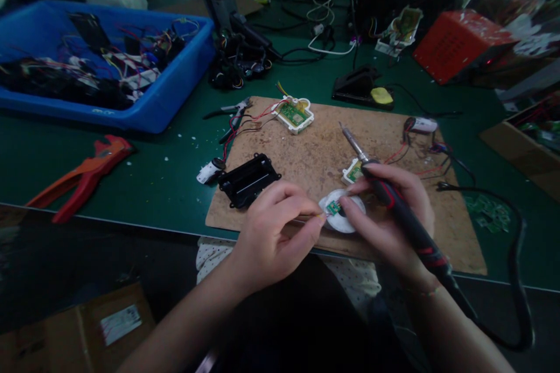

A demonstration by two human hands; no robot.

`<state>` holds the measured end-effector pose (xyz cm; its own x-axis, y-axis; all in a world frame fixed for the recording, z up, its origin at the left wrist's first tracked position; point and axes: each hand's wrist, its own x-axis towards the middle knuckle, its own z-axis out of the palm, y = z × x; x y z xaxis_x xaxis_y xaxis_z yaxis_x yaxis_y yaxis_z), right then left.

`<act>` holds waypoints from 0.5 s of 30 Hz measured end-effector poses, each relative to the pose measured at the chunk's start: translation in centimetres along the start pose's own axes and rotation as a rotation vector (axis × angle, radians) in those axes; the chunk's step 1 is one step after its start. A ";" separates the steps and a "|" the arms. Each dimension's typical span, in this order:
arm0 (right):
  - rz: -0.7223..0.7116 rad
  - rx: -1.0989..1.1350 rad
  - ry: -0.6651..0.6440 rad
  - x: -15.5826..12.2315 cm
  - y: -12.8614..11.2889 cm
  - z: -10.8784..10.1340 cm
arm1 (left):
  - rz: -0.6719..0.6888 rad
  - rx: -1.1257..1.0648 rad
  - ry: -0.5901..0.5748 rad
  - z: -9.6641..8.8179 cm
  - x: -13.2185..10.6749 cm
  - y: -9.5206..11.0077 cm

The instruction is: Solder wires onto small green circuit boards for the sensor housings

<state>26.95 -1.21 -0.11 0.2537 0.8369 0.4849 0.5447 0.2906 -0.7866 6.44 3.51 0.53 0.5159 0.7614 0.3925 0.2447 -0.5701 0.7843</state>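
Observation:
My left hand (282, 227) is closed, with thumb and forefinger pinching a thin wire (324, 215) beside a small green circuit board (333, 207). That board lies over a white ring-shaped piece (345, 222), perhaps a solder spool. In my right hand (394, 215) rests a soldering iron (387, 192), its metal tip pointing up and away from the board. The right thumb and fingertips also touch the small board. Just beyond that hand sits a white housing with a green board (352, 171), partly hidden. A black plastic case (249, 179) lies near my left hand.
A brown work board (324, 145) lies on the green table. Around it are a second white-framed circuit board (294, 113), cutters (234, 113), red-orange pliers (87, 175), a blue bin (175, 87) of wired parts, an iron stand (356, 84) and a red box (464, 44). The iron's cable loops at right.

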 end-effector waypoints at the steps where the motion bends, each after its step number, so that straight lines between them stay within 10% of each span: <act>1: 0.002 -0.003 0.000 0.0 0.0 0.0 | 0.003 0.007 0.024 0.1 0.0 -0.1; 15: -0.022 -0.010 0.001 0.0 0.1 0.0 | 0.074 0.018 0.018 1.0 0.0 -0.5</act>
<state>27.03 -1.18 -0.21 0.2420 0.8299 0.5027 0.5582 0.3047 -0.7717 7.14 3.44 -0.36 0.5184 0.7222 0.4580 0.2207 -0.6304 0.7443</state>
